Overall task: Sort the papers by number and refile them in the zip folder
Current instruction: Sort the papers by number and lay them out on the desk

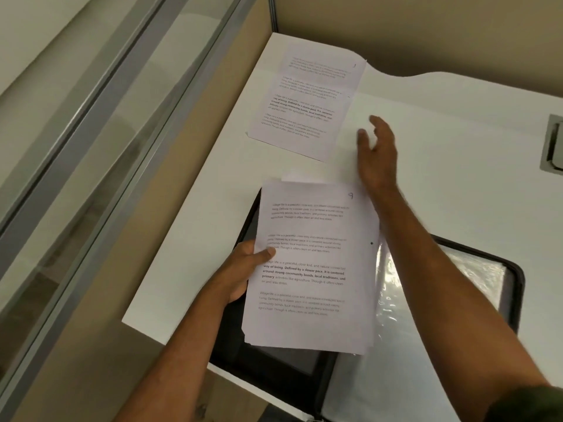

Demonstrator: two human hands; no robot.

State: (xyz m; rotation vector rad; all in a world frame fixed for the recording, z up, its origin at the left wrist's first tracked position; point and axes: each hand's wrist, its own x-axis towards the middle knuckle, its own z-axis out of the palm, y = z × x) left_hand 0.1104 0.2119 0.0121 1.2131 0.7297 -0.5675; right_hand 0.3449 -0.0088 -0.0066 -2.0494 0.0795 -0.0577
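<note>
The fingers (364, 138) of the right hand (377, 153) were spread loose and straight over bare desk, holding nothing, while the left hand (243, 269) pinched the stack (313, 269) at its left edge, thumb laid across the print. From my end I saw a white desk (457, 178), smooth and matte, tucked into a corner: a tan partition (426, 32) behind it with a wavy back edge, and tan paneling with a grey-framed glass pane (91, 132) along the left side. The stack was thin white printed sheets, slightly fanned at the bottom corner, the top one marked 9 by hand at upper right. It hung above the folder (515, 278), which lay open on the near part of the desk, black with rounded corners, glossy clear sleeves crinkled inside. A single sheet (307, 102) lay flat toward the far left corner, its left edge close to the desk's edge, well apart from the stack. A grey grommet (553, 144) sat at the right. Open white surface stretched to the right of the sheet and beyond the folder.
</note>
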